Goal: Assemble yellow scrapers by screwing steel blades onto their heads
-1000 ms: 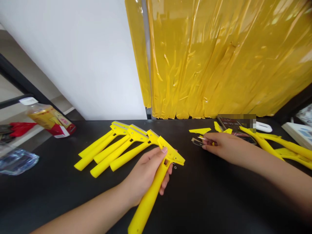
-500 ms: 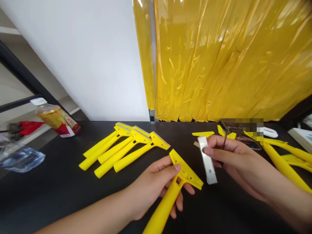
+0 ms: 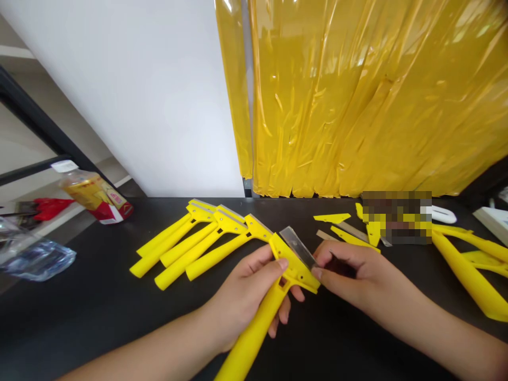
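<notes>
Yellow scraper (image 3: pixel 272 299) held over the worktop (image 3: pixel 79 317), front centre. Left hand (image 3: pixel 248 286) closed round its neck, thumb on head. Right hand (image 3: pixel 353 270) half curled, fingertips pinching one end of a flat shiny strip (image 3: pixel 297 247) along scraper head's edge; contact unclear. Capped bottle (image 3: pixel 95 196) at left, fill level can't tell.

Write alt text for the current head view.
A person's left hand holds a yellow scraper while the right hand holds a shiny flat strip at the scraper's head. More yellow scrapers lie left on the black table; loose yellow pieces lie right.
</notes>
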Action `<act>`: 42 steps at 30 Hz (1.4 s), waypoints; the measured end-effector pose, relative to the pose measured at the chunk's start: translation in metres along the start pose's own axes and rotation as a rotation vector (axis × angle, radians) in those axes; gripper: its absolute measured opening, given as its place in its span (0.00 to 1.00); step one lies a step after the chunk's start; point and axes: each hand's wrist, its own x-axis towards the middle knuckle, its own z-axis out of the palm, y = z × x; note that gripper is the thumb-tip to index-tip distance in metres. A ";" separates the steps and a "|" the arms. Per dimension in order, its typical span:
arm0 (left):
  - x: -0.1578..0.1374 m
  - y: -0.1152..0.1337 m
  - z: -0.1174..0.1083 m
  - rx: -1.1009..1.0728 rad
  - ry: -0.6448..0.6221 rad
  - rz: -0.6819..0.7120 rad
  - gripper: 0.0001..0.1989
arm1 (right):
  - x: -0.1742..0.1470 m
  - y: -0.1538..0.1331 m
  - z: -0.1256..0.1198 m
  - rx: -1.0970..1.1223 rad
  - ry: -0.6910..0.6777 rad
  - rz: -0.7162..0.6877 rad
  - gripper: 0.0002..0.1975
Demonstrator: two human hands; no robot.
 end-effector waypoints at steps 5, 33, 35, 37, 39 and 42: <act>-0.001 0.000 0.001 0.022 0.046 0.024 0.14 | -0.002 0.000 0.000 0.024 -0.033 -0.005 0.13; 0.004 0.007 -0.007 0.133 0.072 0.021 0.30 | -0.008 -0.002 -0.014 0.161 -0.124 0.032 0.13; 0.003 0.007 -0.008 0.128 0.030 -0.006 0.32 | -0.006 -0.004 -0.018 0.191 -0.136 0.044 0.12; 0.002 0.007 -0.007 0.130 0.011 -0.010 0.29 | -0.003 -0.004 -0.020 0.257 -0.128 0.076 0.14; -0.001 0.005 -0.006 0.139 -0.003 -0.009 0.25 | 0.000 -0.003 -0.020 0.380 -0.119 0.111 0.16; -0.004 0.002 -0.003 0.176 -0.066 -0.048 0.22 | 0.000 -0.002 -0.016 0.588 -0.089 0.140 0.15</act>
